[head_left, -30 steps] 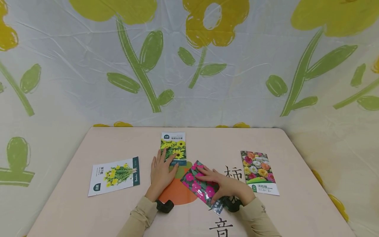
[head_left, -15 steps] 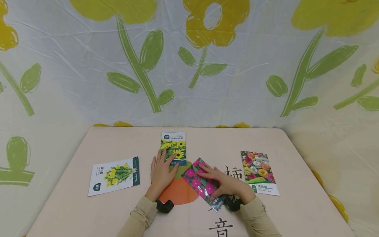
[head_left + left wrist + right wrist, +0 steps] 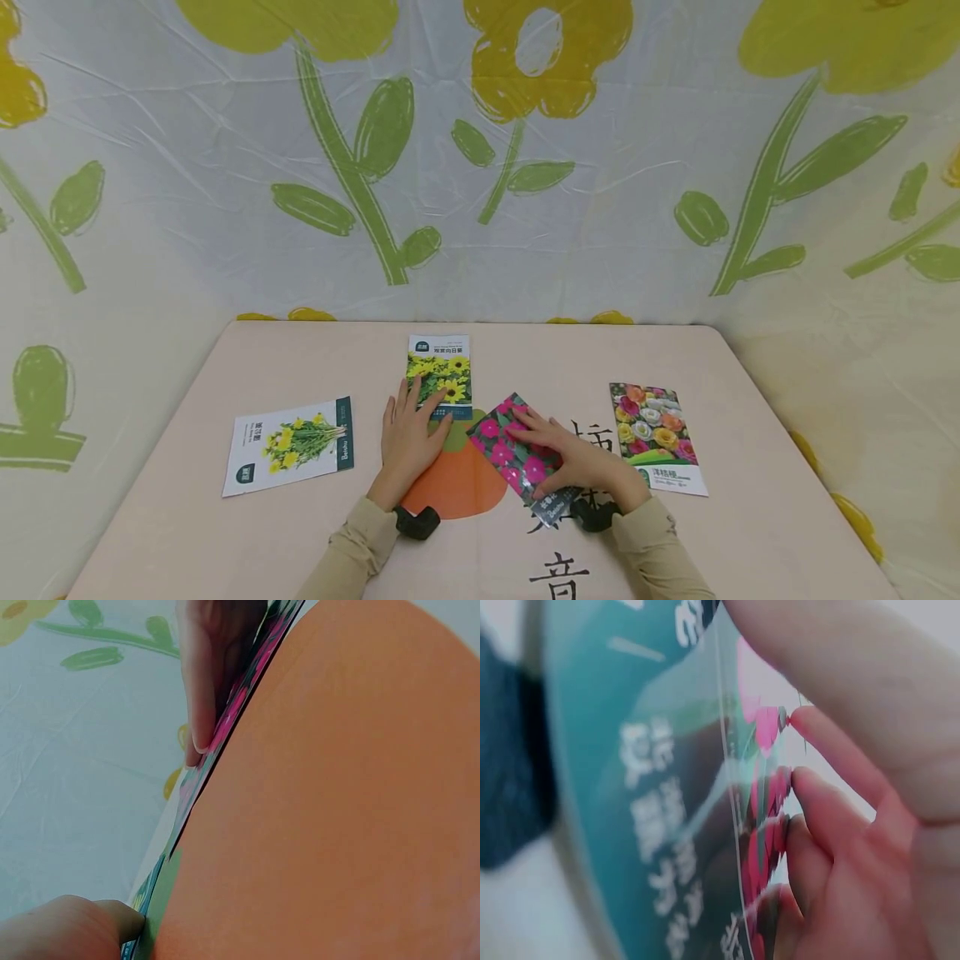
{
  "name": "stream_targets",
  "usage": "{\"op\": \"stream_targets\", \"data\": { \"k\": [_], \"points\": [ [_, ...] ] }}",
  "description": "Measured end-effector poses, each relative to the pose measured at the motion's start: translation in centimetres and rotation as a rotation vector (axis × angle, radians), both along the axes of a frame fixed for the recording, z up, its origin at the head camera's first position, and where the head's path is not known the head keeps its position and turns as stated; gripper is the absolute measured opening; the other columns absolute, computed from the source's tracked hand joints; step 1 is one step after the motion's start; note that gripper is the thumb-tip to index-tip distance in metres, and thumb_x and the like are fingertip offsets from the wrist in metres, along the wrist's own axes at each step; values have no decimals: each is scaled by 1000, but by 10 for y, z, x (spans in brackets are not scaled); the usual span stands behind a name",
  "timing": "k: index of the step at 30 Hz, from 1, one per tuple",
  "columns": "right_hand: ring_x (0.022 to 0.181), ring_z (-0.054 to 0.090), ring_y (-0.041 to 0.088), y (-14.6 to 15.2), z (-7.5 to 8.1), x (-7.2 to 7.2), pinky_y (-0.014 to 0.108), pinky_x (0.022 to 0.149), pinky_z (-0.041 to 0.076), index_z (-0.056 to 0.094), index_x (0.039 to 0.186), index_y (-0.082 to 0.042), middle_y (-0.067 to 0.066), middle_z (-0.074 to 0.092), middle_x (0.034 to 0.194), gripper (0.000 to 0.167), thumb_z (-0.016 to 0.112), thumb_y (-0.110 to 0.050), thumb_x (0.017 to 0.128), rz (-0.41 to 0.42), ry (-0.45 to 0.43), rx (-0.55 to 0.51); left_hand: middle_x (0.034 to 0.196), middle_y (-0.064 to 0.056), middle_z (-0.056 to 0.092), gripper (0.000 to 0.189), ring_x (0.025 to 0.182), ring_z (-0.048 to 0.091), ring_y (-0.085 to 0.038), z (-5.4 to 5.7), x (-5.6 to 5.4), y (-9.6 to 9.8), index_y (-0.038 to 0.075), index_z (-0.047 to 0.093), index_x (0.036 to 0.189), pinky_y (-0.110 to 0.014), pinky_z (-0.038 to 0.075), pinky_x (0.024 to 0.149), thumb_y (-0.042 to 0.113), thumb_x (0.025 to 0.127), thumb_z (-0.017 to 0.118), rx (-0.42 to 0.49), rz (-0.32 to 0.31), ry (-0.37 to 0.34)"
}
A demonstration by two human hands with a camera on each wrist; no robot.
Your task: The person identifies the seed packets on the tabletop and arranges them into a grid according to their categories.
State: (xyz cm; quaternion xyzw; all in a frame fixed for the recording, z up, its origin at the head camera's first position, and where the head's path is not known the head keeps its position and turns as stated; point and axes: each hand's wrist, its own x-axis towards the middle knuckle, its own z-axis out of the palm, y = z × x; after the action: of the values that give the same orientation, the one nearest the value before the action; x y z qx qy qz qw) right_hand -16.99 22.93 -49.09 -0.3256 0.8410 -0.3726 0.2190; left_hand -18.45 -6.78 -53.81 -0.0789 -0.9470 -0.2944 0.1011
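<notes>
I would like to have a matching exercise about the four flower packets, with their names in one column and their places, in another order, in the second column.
Column 1
1. Sunflower packet
2. Periwinkle packet
3. Dandelion packet
4. Lisianthus packet

Column 2
A. lies farthest to the person's right
B. is touched by the right hand
C. lies farthest to the person's left
D. is partly covered by the fingers of the left hand

Right pairs
1-D, 2-B, 3-C, 4-A
</notes>
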Motion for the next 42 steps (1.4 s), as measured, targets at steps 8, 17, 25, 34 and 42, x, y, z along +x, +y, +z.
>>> {"op": "stream_targets", "data": {
  "k": [8,17,25,34,42],
  "points": [
    [148,-4,48,3,-1,-2,68,113,0,36,154,-9,17,8,165,91,84,-22,79,-12,33,-20,159,-19,30,47,149,16,-40,0,0,0,21,59,139,-61,11,117,38,96,62,-5,0,9],
    [150,0,43,5,-4,-4,65,115,-2,35,155,-11,15,9,166,90,84,-24,80,-49,59,-8,159,-19,30,46,149,17,-40,-1,-1,0,21,60,139,-61,12,117,38,96,62,-15,2,18],
    [149,2,44,5,-5,-4,63,116,1,36,154,-9,16,12,165,89,83,-28,81,-84,93,12,158,-20,31,46,148,18,-41,-1,0,0,20,60,138,-62,14,116,37,95,63,-17,1,31],
    [150,3,42,4,-6,-4,62,117,3,37,154,-10,16,12,165,90,84,-29,80,-121,90,14,158,-20,31,46,148,18,-41,-2,0,0,20,60,138,-62,14,116,37,95,62,-15,-2,32],
    [148,4,46,0,-6,-6,66,115,3,36,152,-3,22,14,163,88,83,-26,82,-131,140,10,157,-20,32,46,148,19,-41,-2,0,-1,20,61,137,-62,14,116,37,95,63,-3,-4,44]
  ]
}}
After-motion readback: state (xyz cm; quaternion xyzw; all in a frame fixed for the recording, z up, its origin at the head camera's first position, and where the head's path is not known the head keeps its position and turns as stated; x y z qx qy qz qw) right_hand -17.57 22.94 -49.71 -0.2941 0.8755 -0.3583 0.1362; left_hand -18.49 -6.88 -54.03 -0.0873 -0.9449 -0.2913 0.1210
